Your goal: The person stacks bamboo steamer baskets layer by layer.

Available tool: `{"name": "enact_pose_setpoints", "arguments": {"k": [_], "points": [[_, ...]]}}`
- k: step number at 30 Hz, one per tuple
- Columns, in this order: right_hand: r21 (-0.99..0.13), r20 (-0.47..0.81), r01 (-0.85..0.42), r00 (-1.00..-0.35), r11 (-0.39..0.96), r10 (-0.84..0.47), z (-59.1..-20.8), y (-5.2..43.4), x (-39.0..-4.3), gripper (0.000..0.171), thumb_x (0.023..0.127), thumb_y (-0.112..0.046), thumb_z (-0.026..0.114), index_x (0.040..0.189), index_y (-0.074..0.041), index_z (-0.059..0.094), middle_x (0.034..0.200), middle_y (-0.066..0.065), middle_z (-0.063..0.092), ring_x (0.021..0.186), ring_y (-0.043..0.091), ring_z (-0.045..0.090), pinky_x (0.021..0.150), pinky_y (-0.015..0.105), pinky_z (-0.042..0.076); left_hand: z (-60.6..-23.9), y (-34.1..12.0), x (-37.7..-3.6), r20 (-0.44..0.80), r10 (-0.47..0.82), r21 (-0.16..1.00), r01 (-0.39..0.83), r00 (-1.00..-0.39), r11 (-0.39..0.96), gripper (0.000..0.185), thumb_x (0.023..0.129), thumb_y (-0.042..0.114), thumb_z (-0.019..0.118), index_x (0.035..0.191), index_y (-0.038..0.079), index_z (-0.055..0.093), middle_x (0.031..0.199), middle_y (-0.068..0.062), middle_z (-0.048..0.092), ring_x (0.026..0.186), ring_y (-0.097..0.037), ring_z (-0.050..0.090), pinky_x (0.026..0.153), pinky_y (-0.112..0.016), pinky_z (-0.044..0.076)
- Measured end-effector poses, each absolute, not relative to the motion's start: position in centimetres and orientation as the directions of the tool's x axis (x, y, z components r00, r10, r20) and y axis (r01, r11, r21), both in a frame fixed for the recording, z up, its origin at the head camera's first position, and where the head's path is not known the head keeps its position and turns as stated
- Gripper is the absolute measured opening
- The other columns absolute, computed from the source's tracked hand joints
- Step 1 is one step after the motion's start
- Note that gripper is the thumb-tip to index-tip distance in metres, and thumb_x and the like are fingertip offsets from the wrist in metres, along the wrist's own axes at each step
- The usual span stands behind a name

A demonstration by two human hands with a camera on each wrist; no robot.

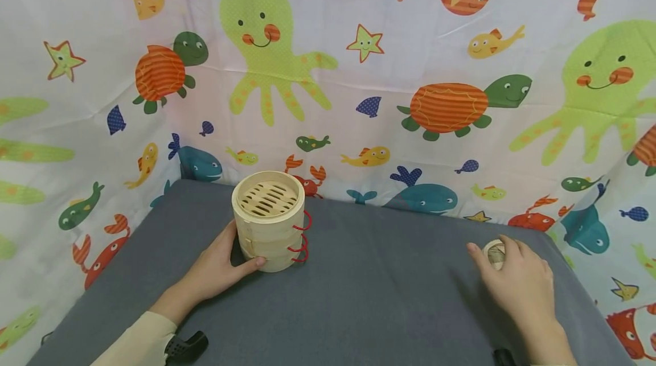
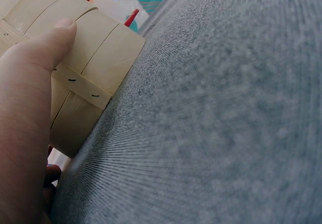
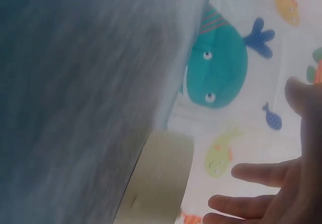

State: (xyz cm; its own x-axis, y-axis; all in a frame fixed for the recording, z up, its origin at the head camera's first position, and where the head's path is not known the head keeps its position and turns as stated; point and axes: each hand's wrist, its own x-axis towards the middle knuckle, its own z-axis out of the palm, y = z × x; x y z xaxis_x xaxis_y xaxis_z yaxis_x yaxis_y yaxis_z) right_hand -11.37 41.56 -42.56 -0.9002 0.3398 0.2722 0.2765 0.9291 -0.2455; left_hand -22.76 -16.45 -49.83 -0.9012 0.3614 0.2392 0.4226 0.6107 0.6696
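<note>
Steamer baskets (image 1: 269, 219) stacked at the table's (image 1: 369, 297) far left sit in your left hand's (image 1: 217, 266) curled grip, while your right hand (image 1: 517, 280), fingers spread, reaches the small lid (image 1: 494, 253); a loose hold could topple them.

A grey-clothed table (image 1: 369, 292) bears a stacked bamboo steamer (image 1: 269, 219); perhaps a lid (image 1: 494, 253).

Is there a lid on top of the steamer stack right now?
No, the bamboo steamer stack is uncovered: the head view shows its slatted floor, while the left hand holds its side.
</note>
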Motion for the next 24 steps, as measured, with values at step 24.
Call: {"name": "enact_pose_setpoints", "arguments": {"k": [24], "points": [[-0.243,0.008,0.432,-0.894,0.869,0.447,-44.1,46.9,-9.0,0.116,0.094,-0.083,0.062,0.141,0.021,0.043,0.131,0.053,0.035,0.122,0.073,0.034,0.094,0.086,0.037,-49.8,-16.5,-22.8,0.230,0.361,0.670,0.415,-0.904,0.615,0.118,0.095,0.059,0.082,0.178,0.019,0.008,0.179,-0.015,0.023,0.160,-0.043,0.031,0.118,-0.072,0.036]]}}
